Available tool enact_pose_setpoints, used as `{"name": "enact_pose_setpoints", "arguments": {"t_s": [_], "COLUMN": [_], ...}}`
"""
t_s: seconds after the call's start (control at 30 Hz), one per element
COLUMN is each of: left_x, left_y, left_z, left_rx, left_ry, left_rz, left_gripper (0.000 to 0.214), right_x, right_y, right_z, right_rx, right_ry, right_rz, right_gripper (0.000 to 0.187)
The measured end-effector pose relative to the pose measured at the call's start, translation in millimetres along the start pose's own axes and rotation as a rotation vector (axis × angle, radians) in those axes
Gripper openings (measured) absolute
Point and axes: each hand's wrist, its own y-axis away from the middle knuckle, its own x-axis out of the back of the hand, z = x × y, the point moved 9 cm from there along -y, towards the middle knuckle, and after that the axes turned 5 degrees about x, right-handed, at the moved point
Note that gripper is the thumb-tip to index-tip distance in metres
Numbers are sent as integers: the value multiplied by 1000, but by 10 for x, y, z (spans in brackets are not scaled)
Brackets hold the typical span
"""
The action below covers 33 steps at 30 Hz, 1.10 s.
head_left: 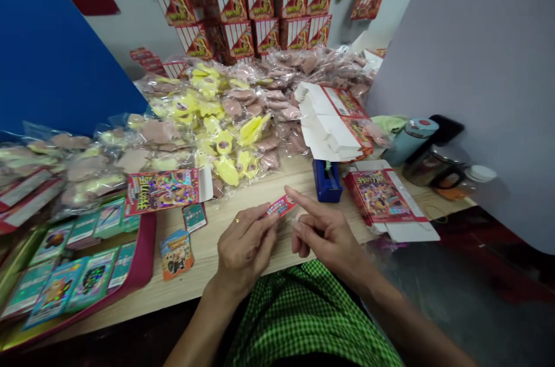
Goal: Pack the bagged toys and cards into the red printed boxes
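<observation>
One checked garment [312,321], two hands [243,243] [326,231]; one red card [281,206]

Bare forearms, left [203,318] and right [403,300], slanting in from frame's lower edge, converging at center. Left hand [245,240], back uppermost, fingers drawn together in pinch against thumb, tips angled toward right. Right hand [325,231] just beside, index finger [304,200] extended toward left, thumb bent below, remaining fingers curled inward. Wrists well apart.
</observation>
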Motion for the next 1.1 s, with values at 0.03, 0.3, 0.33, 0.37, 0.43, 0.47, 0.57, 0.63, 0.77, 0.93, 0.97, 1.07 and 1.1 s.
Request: {"name": "enact_pose_setpoints", "arguments": {"t_s": [0.03, 0.3, 0.33, 0.37, 0.43, 0.47, 0.57, 0.63, 0.77, 0.93, 0.97, 1.07, 1.1], "left_x": [7, -4, -22, -30, -34, -40, -91, -127, -189, -107, -76, -12, -8], "left_y": [2, 0, -11, -25, -70, -99, -209, -289, -355, -184, -144, -39, -15], "left_z": [-2, 6, 3, -10, -59, -87, -178, -244, -275, -153, -130, -87, -83], "left_rx": [8, 7, 6, 16, 67, 101, 230, 320, 365, 207, 166, 74, 55], "left_ry": [11, 34, 42, 57, 125, 173, 292, 311, 289, 83, 39, -1, 4], "left_rz": [3, -53, -87, -114, -161, -188, -271, -310, -439, -383, -312, -98, -52], "left_gripper": [24, 30, 29, 28, 28, 27, 21, 10, 11, 41, 38, 25, 23], "right_x": [-76, -143, -144, -143, -133, -130, -144, -154, -91, 65, 100, 114, 86], "right_y": [-43, -177, -169, -161, -147, -140, -110, -83, -42, 8, 20, 30, 22], "right_z": [24, 232, 237, 236, 228, 231, 285, 341, 392, 199, 123, -87, -127], "right_rx": [-33, -193, -196, -190, -156, -138, -107, -99, -85, -98, -90, -42, -28], "right_ry": [-60, -107, -116, -129, -153, -160, -162, -160, -129, 30, 64, 101, 84], "right_rz": [-10, 81, 83, 87, 106, 117, 143, 165, 189, 48, 42, 62, 72], "right_gripper": [57, 85, 85, 86, 89, 90, 92, 91, 94, 84, 80, 71, 69]}}
